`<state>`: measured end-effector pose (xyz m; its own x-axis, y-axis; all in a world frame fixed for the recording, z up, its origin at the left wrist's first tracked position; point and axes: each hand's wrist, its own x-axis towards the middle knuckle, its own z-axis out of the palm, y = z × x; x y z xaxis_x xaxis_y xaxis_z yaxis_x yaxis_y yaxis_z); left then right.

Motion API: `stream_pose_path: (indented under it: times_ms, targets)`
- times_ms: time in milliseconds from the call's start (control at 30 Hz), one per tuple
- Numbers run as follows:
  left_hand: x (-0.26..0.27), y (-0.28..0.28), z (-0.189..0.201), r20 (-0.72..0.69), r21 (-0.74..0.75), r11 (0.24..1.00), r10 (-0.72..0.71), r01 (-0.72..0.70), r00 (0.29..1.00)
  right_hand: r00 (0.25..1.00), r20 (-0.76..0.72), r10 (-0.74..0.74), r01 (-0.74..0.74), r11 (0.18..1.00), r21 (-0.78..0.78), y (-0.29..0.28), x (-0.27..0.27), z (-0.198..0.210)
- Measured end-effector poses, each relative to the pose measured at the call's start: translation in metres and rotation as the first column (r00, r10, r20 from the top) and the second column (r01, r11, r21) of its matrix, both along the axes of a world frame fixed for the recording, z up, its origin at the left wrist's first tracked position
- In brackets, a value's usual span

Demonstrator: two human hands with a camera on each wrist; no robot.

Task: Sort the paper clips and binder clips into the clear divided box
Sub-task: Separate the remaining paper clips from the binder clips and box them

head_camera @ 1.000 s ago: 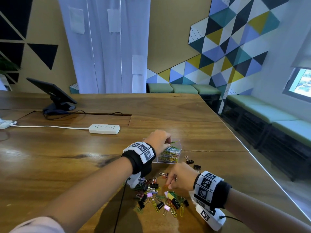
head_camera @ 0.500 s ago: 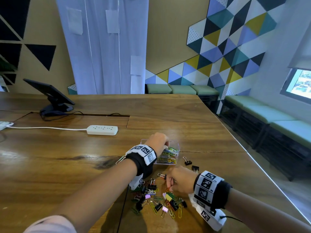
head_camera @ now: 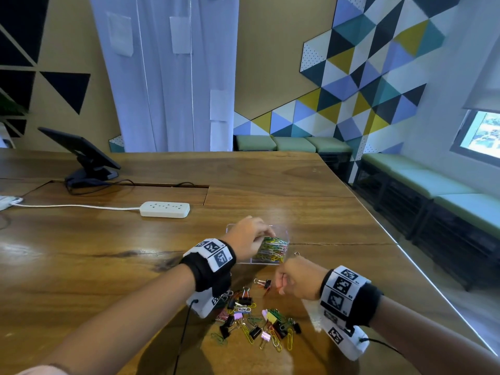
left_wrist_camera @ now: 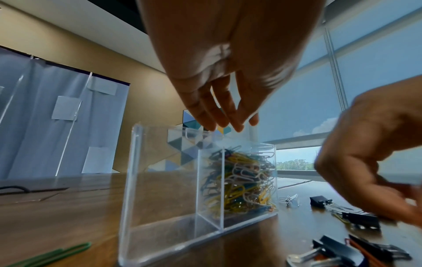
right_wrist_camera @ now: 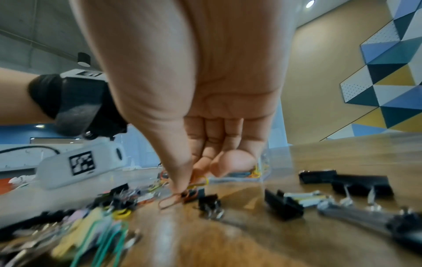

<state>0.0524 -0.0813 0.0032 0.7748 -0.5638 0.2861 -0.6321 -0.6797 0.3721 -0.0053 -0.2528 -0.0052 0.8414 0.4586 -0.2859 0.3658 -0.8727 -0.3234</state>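
Observation:
The clear divided box [head_camera: 283,230] [left_wrist_camera: 160,180] stands on the wooden table. Its right compartment is packed with coloured paper clips [head_camera: 273,250] [left_wrist_camera: 242,178]; the left compartment looks bare in the left wrist view. My left hand [head_camera: 266,235] [left_wrist_camera: 228,124] hovers over the box rim, fingers pointing down and holding nothing I can see. My right hand [head_camera: 281,285] [right_wrist_camera: 191,180] is low over the table just in front of the box, thumb and fingers pinching an orange paper clip [right_wrist_camera: 171,199] together with a yellow one. A mixed pile of clips [head_camera: 254,320] lies nearer me.
Loose black binder clips [left_wrist_camera: 319,201] [right_wrist_camera: 360,182] lie right of the box, another [head_camera: 263,282] by my right fingers. A white power strip [head_camera: 165,209] and a tablet on a stand [head_camera: 81,152] sit further back left. The table edge [head_camera: 433,288] runs along the right.
The green clip seen at my left fingertips a second ago no longer shows. My left hand has sunk slightly over the box. My right hand has stayed by the pile, pinching clips.

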Motion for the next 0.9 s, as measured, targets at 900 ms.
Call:
stream_pose_path:
  times_ms: [900]
  targets:
    - [-0.044, 0.023, -0.023, -0.396, 0.417, 0.892, 0.003, 0.177, 0.918, 0.905, 0.363, -0.221, 0.139, 0.961, 0.239, -0.006, 0.049, 0.012]
